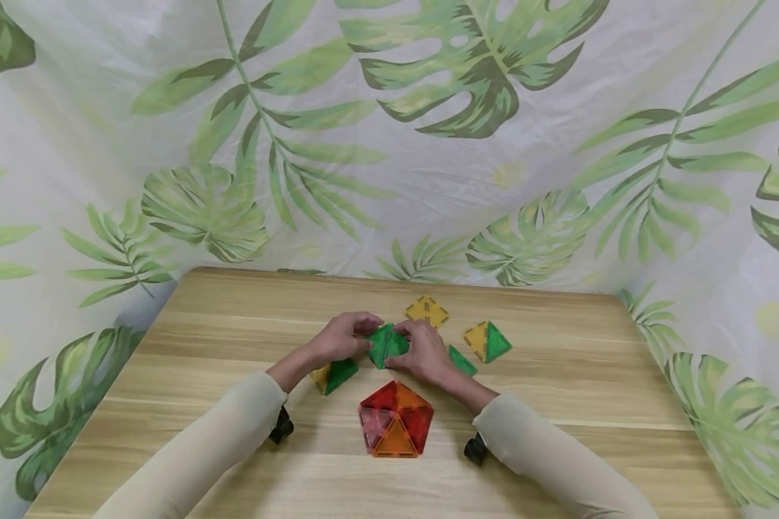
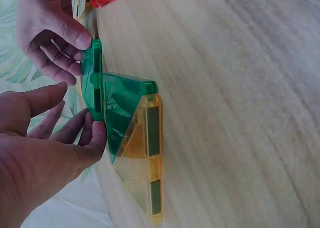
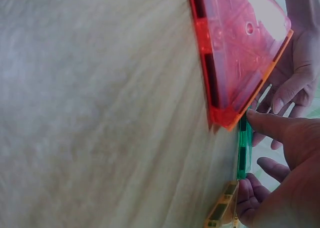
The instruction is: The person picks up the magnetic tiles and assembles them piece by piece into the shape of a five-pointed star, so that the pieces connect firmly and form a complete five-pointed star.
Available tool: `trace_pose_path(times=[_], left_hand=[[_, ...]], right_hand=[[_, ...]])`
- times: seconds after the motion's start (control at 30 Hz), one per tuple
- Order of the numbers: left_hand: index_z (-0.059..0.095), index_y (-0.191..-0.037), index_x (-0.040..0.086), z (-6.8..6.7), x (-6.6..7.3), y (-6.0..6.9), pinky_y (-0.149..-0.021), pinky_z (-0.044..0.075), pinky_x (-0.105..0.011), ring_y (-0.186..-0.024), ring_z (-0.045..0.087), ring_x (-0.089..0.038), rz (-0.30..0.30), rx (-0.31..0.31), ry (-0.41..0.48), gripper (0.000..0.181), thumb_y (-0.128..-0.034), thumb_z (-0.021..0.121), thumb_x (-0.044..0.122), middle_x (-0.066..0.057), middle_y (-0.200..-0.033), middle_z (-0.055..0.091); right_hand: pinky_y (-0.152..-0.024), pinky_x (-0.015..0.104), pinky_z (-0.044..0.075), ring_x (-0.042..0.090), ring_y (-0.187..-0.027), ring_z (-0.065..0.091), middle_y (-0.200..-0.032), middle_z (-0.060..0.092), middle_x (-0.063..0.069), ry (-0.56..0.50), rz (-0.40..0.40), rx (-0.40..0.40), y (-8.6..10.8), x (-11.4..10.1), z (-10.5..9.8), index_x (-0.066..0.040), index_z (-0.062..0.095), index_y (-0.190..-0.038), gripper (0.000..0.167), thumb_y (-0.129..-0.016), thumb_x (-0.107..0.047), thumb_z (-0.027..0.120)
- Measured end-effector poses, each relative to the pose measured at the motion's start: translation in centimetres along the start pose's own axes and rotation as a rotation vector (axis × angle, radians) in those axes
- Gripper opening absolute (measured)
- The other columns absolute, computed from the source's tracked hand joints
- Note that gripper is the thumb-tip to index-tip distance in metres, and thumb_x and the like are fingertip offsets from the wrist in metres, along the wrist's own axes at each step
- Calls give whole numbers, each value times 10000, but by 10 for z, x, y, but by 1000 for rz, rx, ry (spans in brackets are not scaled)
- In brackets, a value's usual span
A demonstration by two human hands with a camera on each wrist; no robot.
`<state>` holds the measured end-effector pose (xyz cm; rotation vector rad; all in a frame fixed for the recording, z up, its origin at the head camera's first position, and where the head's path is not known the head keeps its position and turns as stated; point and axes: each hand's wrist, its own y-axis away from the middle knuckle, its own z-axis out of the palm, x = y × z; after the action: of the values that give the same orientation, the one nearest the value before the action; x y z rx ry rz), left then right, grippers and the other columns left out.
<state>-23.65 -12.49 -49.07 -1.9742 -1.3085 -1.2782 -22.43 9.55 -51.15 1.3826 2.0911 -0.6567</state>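
Note:
Two green triangle tiles point(image 1: 387, 346) lie joined edge to edge between the hands in the head view. My left hand point(image 1: 344, 337) pinches their left side; in the left wrist view the left hand point(image 2: 55, 148) has its fingertips at the lower end of the green piece point(image 2: 94, 80). At the other side my right hand point(image 1: 424, 351) grips the green pair, thumb and fingers at its edges; the right wrist view shows the right hand point(image 3: 285, 163) spanning the green edge point(image 3: 243, 148). A yellow-and-green tile pair point(image 1: 340, 376) lies beside the left wrist.
Nearest the front is a red, orange and pink pentagonal tile shape point(image 1: 396, 422). A yellow pair point(image 1: 427, 310) lies behind the right hand. Right of that hand are a green tile point(image 1: 461, 360) and a yellow-and-green pair point(image 1: 488, 342). Leaf-patterned cloth hangs behind the wooden table point(image 1: 234, 310).

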Motion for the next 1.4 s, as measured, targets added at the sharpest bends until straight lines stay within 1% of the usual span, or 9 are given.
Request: trace_pose_path(times=[0.27,0.43,0.57,0.77,0.93,1.13,1.23,1.33,1.4], left_hand=[[663,-1336,-40,0,-3,-2,-1093,516,-516,-1341,594,-414,-48,31,95,364,-974,659,-75,-222,-1392,652],[684,-1313,-14,1,-5,-4,-1055,550,-503,-1342,600,-429,-59,49,116,361,-967,646,-110,-207,-1445,619],[691,-1302,-8,2,-6,-3,-1042,561,-486,-1329,609,-422,-76,53,125,373,-961,628,-144,-195,-1433,627],[704,-1277,-5,-1,-7,-2,-1026,566,-441,-1263,640,-361,-74,26,166,349,-971,609,-144,-189,-1366,658],[722,-1277,18,-8,-3,1,-982,581,-392,-1226,655,-299,-60,-30,226,331,-993,614,-112,-171,-1363,660],[712,-1295,-1,-11,7,1,-972,597,-398,-1251,659,-292,-30,-123,328,351,-977,635,-129,-174,-1376,652],[702,-1301,-23,-10,12,-1,-1006,583,-426,-1260,649,-306,6,-167,344,362,-966,636,-144,-180,-1378,656],[696,-1301,-19,-8,16,-2,-1060,549,-477,-1281,632,-333,34,-220,339,358,-965,644,-130,-172,-1383,658],[691,-1293,-23,-5,18,-3,-1059,549,-473,-1284,629,-338,44,-255,337,346,-964,646,-118,-170,-1386,657]], right_hand=[[-871,440,532,283,-1014,604,-1163,650,156,-14,-11,21,2,2,3,-27,740,-1249,604,-737,-221,996],[-913,448,559,299,-1039,613,-1177,594,154,-85,-4,27,3,5,3,-50,744,-1246,562,-753,-170,985],[-926,432,573,280,-1064,630,-1187,608,128,-179,16,14,3,10,5,-77,755,-1219,448,-810,-108,935],[-925,360,593,280,-1153,684,-1246,720,124,-416,35,-30,4,15,-2,-47,758,-1189,318,-886,13,832],[-920,306,593,276,-1194,690,-1307,715,117,-567,77,-81,8,18,-13,-54,756,-1227,318,-919,15,793],[-882,287,597,250,-1159,697,-1309,712,118,-643,96,-96,19,19,-29,-54,753,-1230,309,-927,-8,792],[-895,278,591,222,-1130,689,-1308,701,134,-702,108,-96,26,22,-35,-8,726,-1230,318,-918,21,786],[-960,270,574,199,-1123,684,-1264,706,139,-753,118,-95,34,24,-39,44,693,-1219,332,-901,50,789],[-942,260,579,178,-1091,687,-1212,715,114,-774,137,-106,39,25,-42,58,678,-1201,333,-888,67,793]])
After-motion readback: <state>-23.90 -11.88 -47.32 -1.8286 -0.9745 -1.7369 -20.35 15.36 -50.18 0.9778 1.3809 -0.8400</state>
